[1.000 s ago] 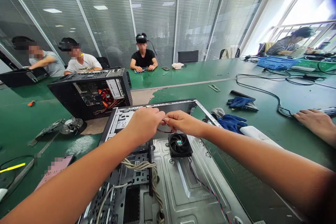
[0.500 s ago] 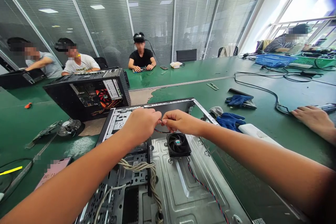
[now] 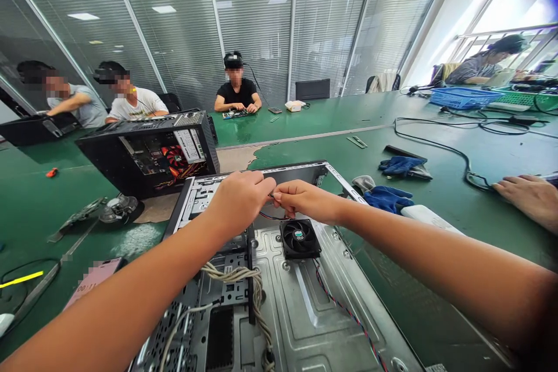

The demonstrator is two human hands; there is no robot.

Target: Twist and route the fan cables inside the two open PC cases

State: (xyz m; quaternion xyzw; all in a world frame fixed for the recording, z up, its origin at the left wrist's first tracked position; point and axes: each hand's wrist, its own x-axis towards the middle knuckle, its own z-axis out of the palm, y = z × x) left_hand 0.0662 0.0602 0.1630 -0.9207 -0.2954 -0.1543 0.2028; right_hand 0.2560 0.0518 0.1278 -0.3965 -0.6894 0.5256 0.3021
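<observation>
My left hand (image 3: 239, 200) and my right hand (image 3: 303, 200) meet fingertip to fingertip above an open computer case (image 3: 325, 317). Both are closed in a pinch on a thin dark cable (image 3: 269, 217), which loops below the fingers; its end is mostly hidden by them. Just under my right hand, a black cooling fan (image 3: 299, 239) lies on the bare metal panel inside the case. From the fan a twisted red, blue and black wire (image 3: 340, 309) runs toward me. Left of it hangs a bundle of beige twisted cables (image 3: 257, 290) beside the drive bay.
Beyond the case stands another computer tower (image 3: 148, 151). Blue gloves (image 3: 387, 199) and a white box (image 3: 429, 218) lie to the right, near another person's hand (image 3: 527, 197). A pink phone (image 3: 96, 279) is at left. Several people sit around the green table (image 3: 314, 128).
The whole view has shifted slightly to the right. My fingers have moved a little at the cable, with the right hand's lower fingers now showing more. The fan stays in place.
</observation>
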